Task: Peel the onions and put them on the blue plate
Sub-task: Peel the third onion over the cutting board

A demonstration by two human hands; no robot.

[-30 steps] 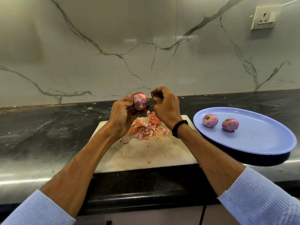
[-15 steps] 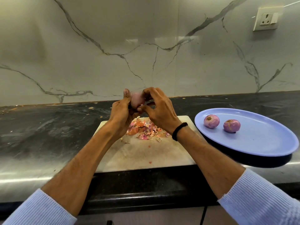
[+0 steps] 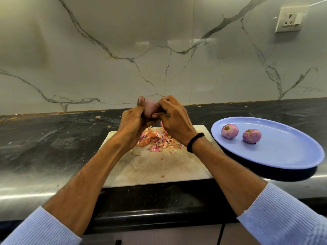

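A small pink onion (image 3: pixel 149 108) is held above the far end of the cutting board (image 3: pixel 155 167). My left hand (image 3: pixel 134 121) grips it from the left, thumb raised beside it. My right hand (image 3: pixel 174 121) closes over its right side with curled fingers, and a thin dark object shows between those fingers. Most of the onion is hidden by both hands. Two peeled purple onions (image 3: pixel 229 131) (image 3: pixel 251 136) lie on the blue plate (image 3: pixel 283 156) to the right. A heap of onion skins (image 3: pixel 155 140) lies on the board under my hands.
The board sits on a dark countertop (image 3: pixel 53 138) against a marbled wall. The blue plate overhangs the counter's front edge. A wall socket (image 3: pixel 290 19) is at the upper right. Small scraps of skin lie scattered on the counter at the back left.
My right hand has come in from beside the onion and closed over its right side. The onion, earlier plainly exposed, is now mostly covered by both hands.
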